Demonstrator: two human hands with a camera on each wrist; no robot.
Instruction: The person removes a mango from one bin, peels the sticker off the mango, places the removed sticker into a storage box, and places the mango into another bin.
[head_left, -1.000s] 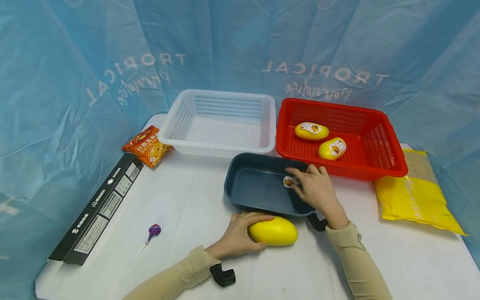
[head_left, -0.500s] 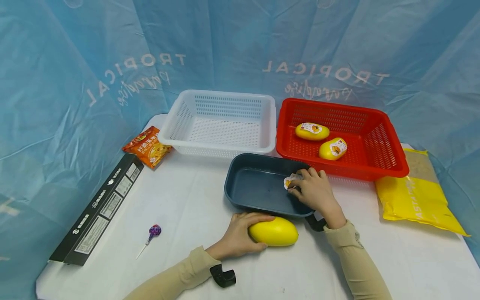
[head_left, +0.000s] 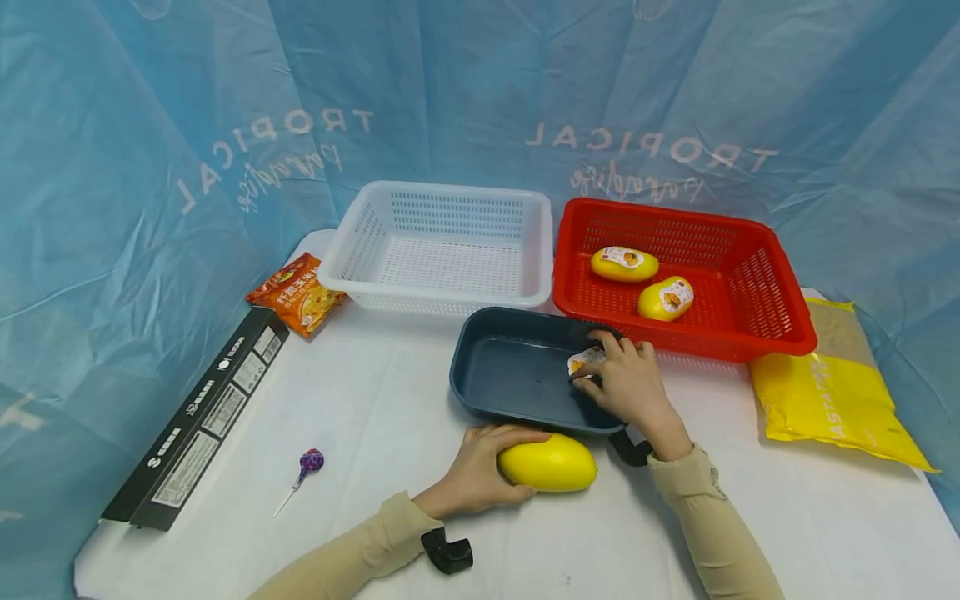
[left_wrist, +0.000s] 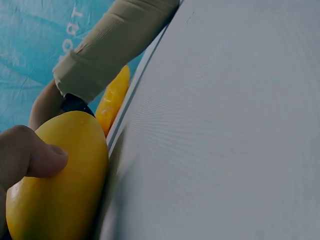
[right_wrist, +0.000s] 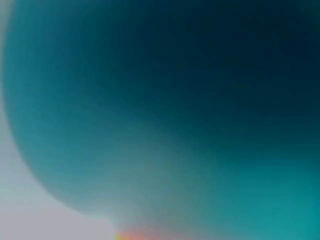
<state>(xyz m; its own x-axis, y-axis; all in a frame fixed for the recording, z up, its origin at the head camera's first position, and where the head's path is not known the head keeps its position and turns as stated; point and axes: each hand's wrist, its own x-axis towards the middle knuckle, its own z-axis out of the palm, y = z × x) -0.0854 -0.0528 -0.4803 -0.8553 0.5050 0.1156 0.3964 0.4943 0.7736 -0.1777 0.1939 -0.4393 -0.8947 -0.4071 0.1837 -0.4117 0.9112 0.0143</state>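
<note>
My left hand (head_left: 475, 472) grips a smooth yellow mango (head_left: 551, 463) on the table, just in front of a dark blue tray (head_left: 517, 392). In the left wrist view the thumb (left_wrist: 42, 157) lies across the mango's side, and no label shows on it. Over the tray's right end, my right hand (head_left: 632, 385) reaches in with thumb and index finger spread. Between these fingers a small white label (head_left: 585, 361) with an orange picture shows against the tray floor, partly hidden by the hand. Only a blurred dark teal surface fills most of the right wrist view.
Behind the tray stand a white basket (head_left: 450, 296) and a red basket (head_left: 742, 312), the latter holding two labelled mangoes (head_left: 624, 263). A yellow bag (head_left: 832, 392) lies right. At left are an orange snack packet (head_left: 300, 292), a long black box (head_left: 198, 417) and a lollipop (head_left: 309, 463).
The right hand has shifted slightly inside the tray, its fingers curling over the label and then spreading. More of the label shows now. My left hand and its mango have stayed put.
</note>
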